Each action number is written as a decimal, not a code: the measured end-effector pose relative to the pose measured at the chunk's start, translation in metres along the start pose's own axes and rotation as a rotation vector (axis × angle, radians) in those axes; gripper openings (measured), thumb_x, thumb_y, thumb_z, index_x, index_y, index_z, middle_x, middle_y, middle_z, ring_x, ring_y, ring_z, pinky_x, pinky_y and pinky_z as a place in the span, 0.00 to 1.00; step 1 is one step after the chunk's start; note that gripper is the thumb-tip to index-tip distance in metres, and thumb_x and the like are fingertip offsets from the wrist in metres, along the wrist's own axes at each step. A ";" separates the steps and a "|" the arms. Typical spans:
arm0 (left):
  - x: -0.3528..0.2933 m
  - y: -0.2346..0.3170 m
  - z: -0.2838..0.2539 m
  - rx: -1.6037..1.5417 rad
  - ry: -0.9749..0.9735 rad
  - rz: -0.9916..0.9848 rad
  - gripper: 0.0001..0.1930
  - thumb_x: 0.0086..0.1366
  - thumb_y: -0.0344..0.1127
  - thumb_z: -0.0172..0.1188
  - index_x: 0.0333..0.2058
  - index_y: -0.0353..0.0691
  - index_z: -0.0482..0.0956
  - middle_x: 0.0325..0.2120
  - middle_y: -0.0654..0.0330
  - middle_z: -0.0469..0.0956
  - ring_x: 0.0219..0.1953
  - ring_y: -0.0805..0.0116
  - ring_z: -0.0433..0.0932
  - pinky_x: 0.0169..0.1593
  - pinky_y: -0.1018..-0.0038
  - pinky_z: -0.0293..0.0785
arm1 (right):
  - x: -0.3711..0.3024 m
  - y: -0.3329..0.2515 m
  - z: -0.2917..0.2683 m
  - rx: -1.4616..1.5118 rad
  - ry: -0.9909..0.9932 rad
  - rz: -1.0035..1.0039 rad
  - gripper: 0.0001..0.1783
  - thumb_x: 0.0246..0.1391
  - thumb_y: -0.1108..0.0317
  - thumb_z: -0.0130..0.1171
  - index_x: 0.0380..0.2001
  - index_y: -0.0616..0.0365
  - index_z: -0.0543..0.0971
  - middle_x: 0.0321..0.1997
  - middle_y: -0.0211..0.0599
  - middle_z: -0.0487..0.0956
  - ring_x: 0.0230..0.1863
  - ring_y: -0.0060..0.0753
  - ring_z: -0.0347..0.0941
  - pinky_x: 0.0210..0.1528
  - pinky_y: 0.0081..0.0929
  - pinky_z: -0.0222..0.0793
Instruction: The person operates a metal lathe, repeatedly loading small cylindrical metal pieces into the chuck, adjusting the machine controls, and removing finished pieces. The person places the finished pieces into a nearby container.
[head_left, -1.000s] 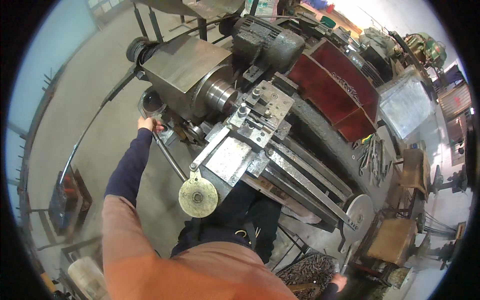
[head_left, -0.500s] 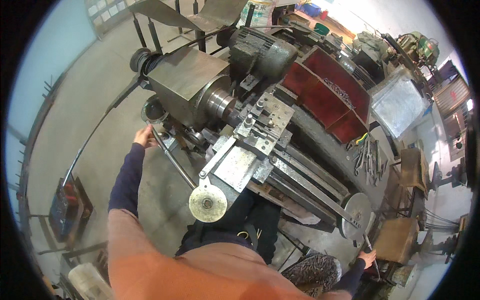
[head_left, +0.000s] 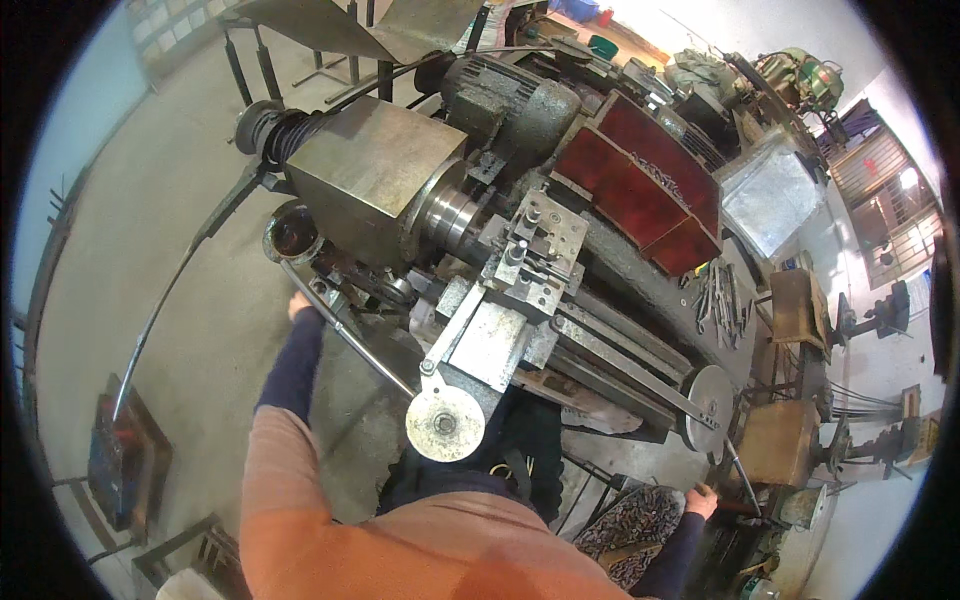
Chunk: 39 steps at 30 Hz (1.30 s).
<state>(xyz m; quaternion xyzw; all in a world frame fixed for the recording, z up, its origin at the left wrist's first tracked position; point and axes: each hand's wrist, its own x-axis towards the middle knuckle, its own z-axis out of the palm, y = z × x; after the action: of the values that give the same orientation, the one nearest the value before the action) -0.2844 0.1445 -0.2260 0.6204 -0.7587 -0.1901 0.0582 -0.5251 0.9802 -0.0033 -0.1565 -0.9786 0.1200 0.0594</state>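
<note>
A small metal lathe stands before me, with a grey headstock (head_left: 375, 150), a bright spindle collar (head_left: 455, 220) and a tool slide (head_left: 530, 265) with upright bolts. My left hand (head_left: 300, 306) is beside the upper part of a long steel lever (head_left: 365, 347); its fingers are mostly hidden. That lever ends by a pale round disc (head_left: 445, 424) at the slide's near end. My right hand (head_left: 702, 501) is loosely closed, seemingly on nothing, a little left of a thin handle rod (head_left: 742, 475). The rod hangs below a grey wheel (head_left: 708, 410) at the bed's right end.
A red tray (head_left: 640, 185) with small metal parts sits behind the slide, beside a dark motor (head_left: 515, 105). Several wrenches (head_left: 722, 305) lie at its right. Dark metal pieces fill a container (head_left: 630, 530) near my right forearm. A foot-like box (head_left: 125, 460) stands on the floor, left.
My left hand has moved from the lever's upper end to lower beside it. My right hand has come off the rod and moved left. The whole view has shifted slightly.
</note>
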 end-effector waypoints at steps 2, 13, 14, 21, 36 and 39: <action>0.037 -0.076 0.029 0.148 0.280 0.214 0.21 0.53 0.49 0.55 0.38 0.38 0.77 0.38 0.47 0.76 0.43 0.52 0.75 0.47 0.62 0.70 | 0.021 -0.018 0.031 0.018 -0.032 -0.142 0.17 0.30 0.72 0.57 0.31 0.59 0.81 0.31 0.45 0.80 0.36 0.39 0.78 0.42 0.30 0.71; 0.001 -0.012 -0.064 0.398 -0.295 0.303 0.16 0.52 0.45 0.59 0.36 0.43 0.78 0.33 0.52 0.78 0.41 0.54 0.76 0.44 0.61 0.72 | 0.015 -0.279 -0.063 0.382 -0.035 -0.911 0.20 0.30 0.75 0.52 0.34 0.62 0.79 0.32 0.42 0.80 0.37 0.34 0.77 0.44 0.27 0.69; 0.000 -0.021 -0.071 0.407 -0.244 0.336 0.18 0.51 0.46 0.59 0.39 0.44 0.76 0.33 0.51 0.78 0.40 0.54 0.76 0.43 0.61 0.72 | -0.004 -0.317 -0.068 0.523 -0.202 -0.945 0.21 0.29 0.75 0.53 0.35 0.62 0.78 0.33 0.43 0.80 0.37 0.34 0.77 0.44 0.26 0.69; -0.025 -0.036 -0.252 0.046 0.282 0.552 0.16 0.56 0.42 0.55 0.43 0.46 0.74 0.31 0.54 0.79 0.35 0.55 0.77 0.39 0.62 0.72 | -0.123 -0.516 -0.042 0.617 -0.160 -1.761 0.21 0.28 0.67 0.57 0.33 0.60 0.78 0.34 0.40 0.77 0.40 0.43 0.69 0.44 0.34 0.66; -0.158 -0.088 -0.296 0.231 0.379 -0.179 0.27 0.58 0.62 0.44 0.31 0.42 0.75 0.30 0.50 0.77 0.36 0.49 0.76 0.38 0.57 0.70 | -0.168 -0.583 -0.006 -0.065 -0.388 -1.608 0.14 0.29 0.63 0.57 0.24 0.58 0.82 0.29 0.48 0.79 0.36 0.44 0.76 0.43 0.33 0.69; -0.191 -0.062 -0.274 0.193 0.400 -0.135 0.27 0.53 0.62 0.51 0.30 0.39 0.75 0.29 0.50 0.78 0.35 0.49 0.76 0.38 0.59 0.71 | -0.165 -0.585 0.004 -0.071 -0.386 -1.605 0.17 0.29 0.63 0.58 0.27 0.59 0.81 0.32 0.52 0.78 0.36 0.46 0.75 0.44 0.33 0.70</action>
<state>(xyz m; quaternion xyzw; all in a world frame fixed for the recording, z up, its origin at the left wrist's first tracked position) -0.0964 0.2596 0.0320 0.6978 -0.7034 0.0066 0.1348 -0.5407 0.3874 0.1278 0.6118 -0.7888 0.0348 -0.0472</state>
